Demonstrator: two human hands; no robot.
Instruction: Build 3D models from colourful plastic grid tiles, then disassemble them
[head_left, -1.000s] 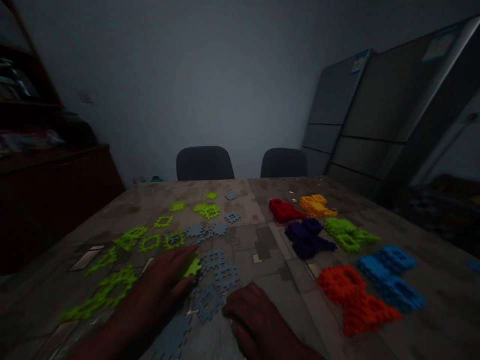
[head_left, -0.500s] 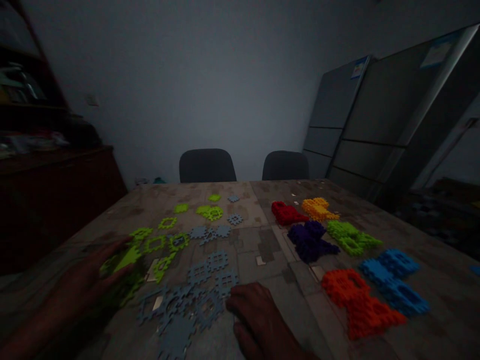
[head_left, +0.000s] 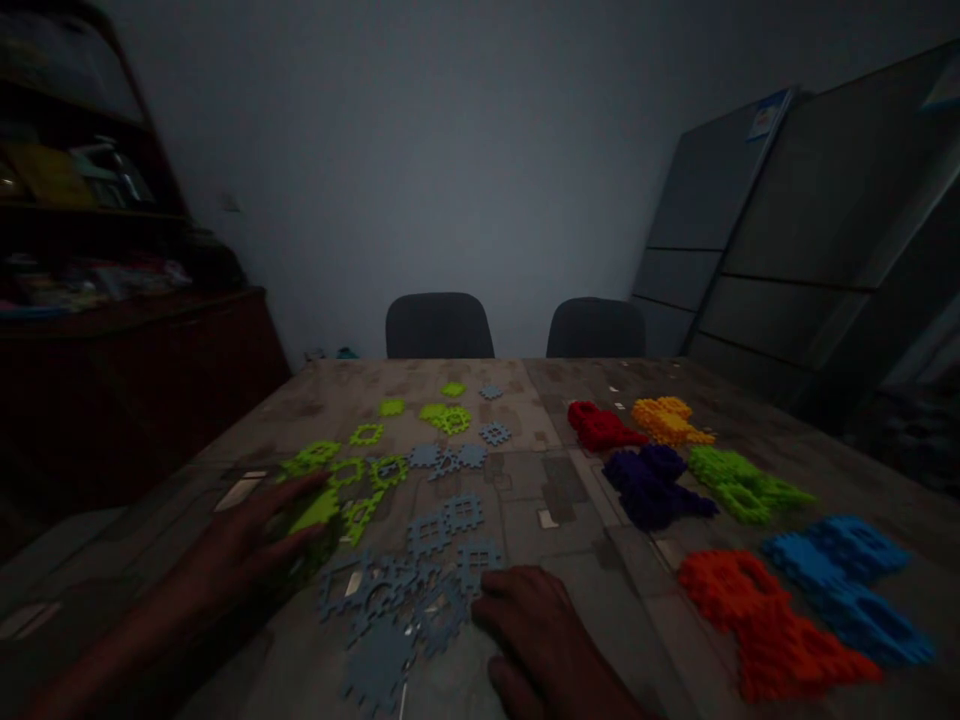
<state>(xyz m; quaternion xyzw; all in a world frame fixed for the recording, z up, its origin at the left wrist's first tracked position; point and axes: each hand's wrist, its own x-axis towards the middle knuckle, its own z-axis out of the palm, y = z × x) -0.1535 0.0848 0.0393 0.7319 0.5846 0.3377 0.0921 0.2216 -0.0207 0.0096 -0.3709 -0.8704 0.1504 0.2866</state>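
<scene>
My left hand (head_left: 251, 540) reaches over the left group of lime-green toothed plastic tiles (head_left: 319, 510), thumb and fingers spread around some of them. Part of those tiles is hidden under the palm. My right hand (head_left: 544, 635) rests on the table, fingers loosely bent, with nothing seen in it. Its fingertips are beside the flat grey toothed tiles (head_left: 442, 610), which lie loose and overlapping between the hands. More green tiles (head_left: 367, 434) lie scattered farther back, some next to grey ones (head_left: 472, 456).
On the right of the table (head_left: 555, 600) sit interlocked clusters: red (head_left: 600, 425), yellow (head_left: 671, 418), purple (head_left: 656, 485), green (head_left: 742, 485), blue (head_left: 847, 580) and orange (head_left: 765, 620). Two dark chairs (head_left: 440, 325) stand behind, with a grey cabinet (head_left: 701, 210) at the right.
The view has turned left, so everything appears farther right. My left hand has shifted right, and the green tiles at it lie closer to the other tiles. My right hand stays by the grey tiles.
</scene>
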